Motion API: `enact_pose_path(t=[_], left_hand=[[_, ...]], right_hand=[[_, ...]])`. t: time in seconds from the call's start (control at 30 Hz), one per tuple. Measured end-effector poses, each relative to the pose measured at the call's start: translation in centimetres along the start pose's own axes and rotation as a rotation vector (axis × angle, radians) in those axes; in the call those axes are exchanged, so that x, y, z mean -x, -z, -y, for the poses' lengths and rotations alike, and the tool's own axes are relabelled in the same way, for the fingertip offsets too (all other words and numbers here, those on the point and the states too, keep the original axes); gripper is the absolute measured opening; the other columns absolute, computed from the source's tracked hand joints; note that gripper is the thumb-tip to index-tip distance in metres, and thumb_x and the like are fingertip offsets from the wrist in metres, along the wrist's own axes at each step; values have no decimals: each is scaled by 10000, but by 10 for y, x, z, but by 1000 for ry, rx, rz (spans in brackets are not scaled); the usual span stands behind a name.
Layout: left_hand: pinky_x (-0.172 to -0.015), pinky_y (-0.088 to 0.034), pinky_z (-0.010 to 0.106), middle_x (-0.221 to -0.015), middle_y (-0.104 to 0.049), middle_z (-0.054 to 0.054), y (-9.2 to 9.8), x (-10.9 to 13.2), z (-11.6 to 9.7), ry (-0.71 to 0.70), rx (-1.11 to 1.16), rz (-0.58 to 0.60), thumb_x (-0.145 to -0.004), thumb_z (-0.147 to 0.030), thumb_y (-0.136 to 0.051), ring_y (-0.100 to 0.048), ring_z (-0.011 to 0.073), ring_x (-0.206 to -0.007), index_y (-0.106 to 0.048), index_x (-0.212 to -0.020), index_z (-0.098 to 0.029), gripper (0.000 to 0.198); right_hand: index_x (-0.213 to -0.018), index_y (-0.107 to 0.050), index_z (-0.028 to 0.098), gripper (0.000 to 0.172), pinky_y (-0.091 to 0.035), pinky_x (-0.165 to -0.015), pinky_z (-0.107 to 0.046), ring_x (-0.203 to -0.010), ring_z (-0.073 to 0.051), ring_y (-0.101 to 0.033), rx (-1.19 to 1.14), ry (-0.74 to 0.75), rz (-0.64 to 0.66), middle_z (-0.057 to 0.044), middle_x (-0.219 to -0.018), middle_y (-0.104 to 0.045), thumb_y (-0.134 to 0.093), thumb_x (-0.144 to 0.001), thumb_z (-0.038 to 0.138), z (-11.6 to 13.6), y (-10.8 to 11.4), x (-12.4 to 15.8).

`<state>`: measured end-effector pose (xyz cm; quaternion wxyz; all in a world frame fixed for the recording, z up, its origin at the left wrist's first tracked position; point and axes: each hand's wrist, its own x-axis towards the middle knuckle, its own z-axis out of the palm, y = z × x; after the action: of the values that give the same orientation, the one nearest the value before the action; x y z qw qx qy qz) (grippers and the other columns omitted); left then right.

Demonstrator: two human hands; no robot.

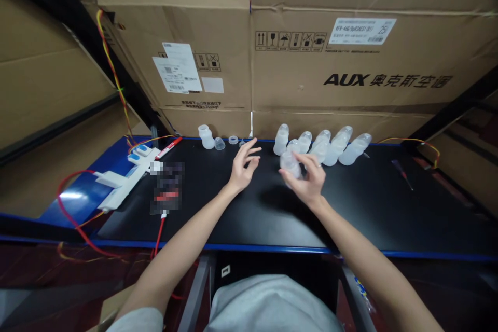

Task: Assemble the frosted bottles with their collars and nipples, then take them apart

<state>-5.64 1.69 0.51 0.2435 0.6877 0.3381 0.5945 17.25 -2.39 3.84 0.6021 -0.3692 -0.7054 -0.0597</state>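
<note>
My right hand (311,179) is closed around a translucent baby bottle (290,162), held above the black mat in front of a group of similar bottles. My left hand (243,166) holds nothing, its fingers apart, in the air left of the held bottle. Just beyond it a small clear piece (241,142), partly covered by the fingers, lies near a pale ring (233,140). Farther left are a clear dome cap (220,143) and an uncapped bottle (206,137) standing upright. Several capped bottles (333,149) stand at the back right.
Large cardboard boxes (295,78) form the back wall of the black-matted table (249,218). On the left lie a power strip (124,184) with cables, a red marker (168,148) and a pixelated object (167,187). A screwdriver (402,174) lies at the right.
</note>
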Motion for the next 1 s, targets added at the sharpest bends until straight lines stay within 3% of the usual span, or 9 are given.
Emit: enact_pose_path(t=[0.1, 0.23, 0.33, 0.53, 0.6, 0.73, 0.83, 1.0], left_hand=[[-1216, -504, 546, -1527, -631, 121, 23, -8, 21, -11, -498, 50, -1032, -520, -649, -581, 334, -1441, -739, -1328, -266, 400], [-1284, -365, 623, -1626, -557, 143, 44, -13, 48, 102, -887, 131, -982, -455, -695, -416, 414, -1556, -706, -1405, -229, 479], [-1301, -276, 669, -1698, -486, 143, 51, -14, 61, 168, -937, 174, -1001, -509, -641, -321, 453, -1606, -630, -1510, -215, 588], [-1278, -321, 602, -1611, -596, 134, 53, -16, 68, 163, -870, 295, -1051, -549, -531, -420, 399, -1560, -585, -1551, -221, 600], [-1277, -326, 585, -1632, -570, 145, 52, -18, 69, 154, -889, 276, -1044, -563, -538, -425, 392, -1555, -584, -1549, -216, 614], [-1274, -303, 620, -1714, -454, 180, 50, -20, 68, 183, -958, 270, -1036, -575, -545, -345, 425, -1602, -518, -1602, -197, 682], [-1261, -317, 607, -1644, -538, 195, 50, -22, 66, 148, -981, 264, -1052, -557, -516, -403, 428, -1556, -530, -1588, -175, 658], [-1221, -353, 566, -1513, -643, 199, 53, -24, 61, 104, -1015, 185, -1046, -489, -529, -482, 427, -1460, -596, -1521, -160, 582]], right_hand=[[-1390, -633, 320, 463, -622, -890, -535, -974, -302, -729, 115, 13, -140, -84, -1125, -725, -720, -969, 492, -21, 17, -11], [-1523, -499, 266, 579, -588, -924, -546, -1152, -362, -686, 156, -38, -244, -154, -1308, -647, -507, -1025, 561, -53, 37, -18], [-1538, -473, 214, 622, -547, -949, -577, -1229, -438, -639, 184, -61, -251, -223, -1339, -605, -455, -1016, 551, -66, 53, -22], [-1294, -632, 199, 485, -576, -782, -496, -915, -340, -685, 372, 26, -275, -148, -1040, -674, -495, -929, 487, -74, 76, -39], [-1292, -632, 185, 494, -577, -755, -463, -853, -309, -683, 407, -16, -215, -138, -1035, -686, -527, -892, 453, -78, 82, -44], [-1323, -655, 214, 505, -577, -790, -427, -813, -270, -691, 439, -123, 36, -110, -1079, -739, -592, -855, 390, -86, 93, -48], [-1330, -676, 243, 517, -573, -794, -409, -831, -263, -700, 421, -164, 157, -84, -1086, -769, -616, -834, 375, -88, 98, -50], [-1388, -669, 246, 596, -566, -759, -402, -800, -260, -701, 437, -245, 216, -84, -1087, -783, -643, -812, 397, -89, 98, -53]])
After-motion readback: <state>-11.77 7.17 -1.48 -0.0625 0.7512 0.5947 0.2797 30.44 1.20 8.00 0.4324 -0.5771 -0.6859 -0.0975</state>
